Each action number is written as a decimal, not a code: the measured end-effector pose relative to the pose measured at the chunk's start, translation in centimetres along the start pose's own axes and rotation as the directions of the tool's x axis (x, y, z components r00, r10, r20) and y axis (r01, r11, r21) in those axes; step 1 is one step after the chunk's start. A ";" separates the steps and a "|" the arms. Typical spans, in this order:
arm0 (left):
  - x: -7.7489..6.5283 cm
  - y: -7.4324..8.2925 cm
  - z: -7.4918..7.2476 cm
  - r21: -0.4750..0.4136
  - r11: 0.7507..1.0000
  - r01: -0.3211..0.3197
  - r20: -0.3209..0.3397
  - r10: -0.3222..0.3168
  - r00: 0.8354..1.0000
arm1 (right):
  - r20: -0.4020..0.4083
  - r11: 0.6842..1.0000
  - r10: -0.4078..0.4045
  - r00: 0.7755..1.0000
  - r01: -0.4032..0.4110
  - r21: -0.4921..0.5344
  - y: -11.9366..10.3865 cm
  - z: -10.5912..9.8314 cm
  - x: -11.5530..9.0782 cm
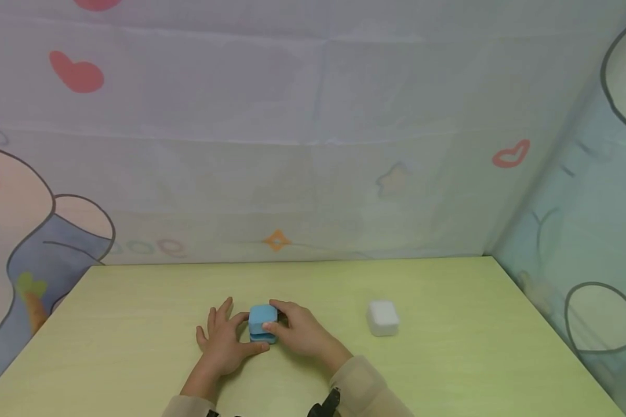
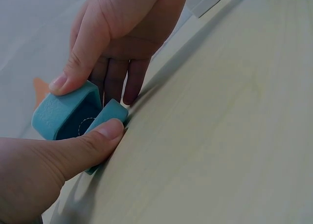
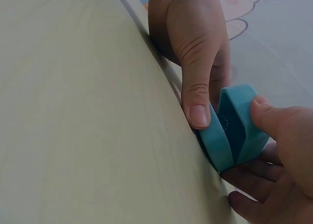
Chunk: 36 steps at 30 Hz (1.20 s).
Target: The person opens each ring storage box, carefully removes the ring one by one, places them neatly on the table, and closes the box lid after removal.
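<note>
A small blue jewellery box [image 1: 262,314] stands on the table between both hands, its lid tilted partly up from the base. My left hand [image 1: 223,346] holds the base, thumb on the near side; its other fingers spread out on the far side. My right hand [image 1: 304,332] pinches the lid [image 3: 249,116] between thumb and fingers. Inside the dark gap, a thin light dotted loop [image 2: 81,126] shows; what it is I cannot tell. In the right wrist view, the left thumb [image 3: 199,115] presses the front of the base [image 3: 218,148].
A white rounded box [image 1: 383,317] stands on the pale yellow-green table [image 1: 448,359], right of my right hand. Behind the table hangs a printed cloth backdrop [image 1: 313,191], and another patterned cloth [image 1: 594,231] borders the right side.
</note>
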<state>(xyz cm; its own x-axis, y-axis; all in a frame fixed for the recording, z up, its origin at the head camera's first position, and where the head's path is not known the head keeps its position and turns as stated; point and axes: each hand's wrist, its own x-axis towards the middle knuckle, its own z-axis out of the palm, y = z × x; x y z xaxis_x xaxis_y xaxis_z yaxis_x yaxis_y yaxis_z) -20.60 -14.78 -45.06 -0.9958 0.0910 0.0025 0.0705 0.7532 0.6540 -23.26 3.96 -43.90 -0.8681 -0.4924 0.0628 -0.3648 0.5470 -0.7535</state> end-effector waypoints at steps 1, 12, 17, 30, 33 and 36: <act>0.0 0.0 0.0 -0.001 1.000 0.000 0.000 0.000 1.000 | 0.001 1.000 0.001 1.000 -0.001 0.002 0.0 0.0 0.0; 0.0 -0.1 0.1 -0.006 1.000 0.000 -0.003 0.000 1.000 | -0.006 1.000 0.003 1.000 -0.003 -0.012 0.0 0.1 0.0; 0.1 -0.1 0.1 -0.002 1.000 -0.002 -0.005 0.001 1.000 | -0.008 1.000 0.005 1.000 -0.005 -0.013 0.0 0.0 0.1; 0.0 -0.1 0.2 -0.004 1.000 0.000 0.000 0.000 1.000 | -0.004 0.999 0.022 1.000 -0.022 0.025 0.1 0.2 0.0; 0.0 -0.2 0.2 -0.006 1.000 0.000 0.003 0.000 1.000 | -0.010 0.999 0.023 1.000 -0.022 0.023 0.1 0.2 -0.1; 0.1 -0.2 0.2 -0.007 1.000 -0.003 0.005 0.003 1.000 | -0.014 1.000 0.016 1.000 -0.016 0.021 0.1 0.1 0.0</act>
<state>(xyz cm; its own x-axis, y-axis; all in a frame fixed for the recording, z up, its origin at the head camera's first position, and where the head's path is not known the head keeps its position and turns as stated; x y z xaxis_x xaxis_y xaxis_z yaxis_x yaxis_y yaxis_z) -20.70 -14.73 -45.33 -0.9953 0.0965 0.0004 0.0728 0.7483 0.6594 -23.24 3.94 -44.08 -0.8785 -0.4739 0.0597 -0.3436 0.5402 -0.7682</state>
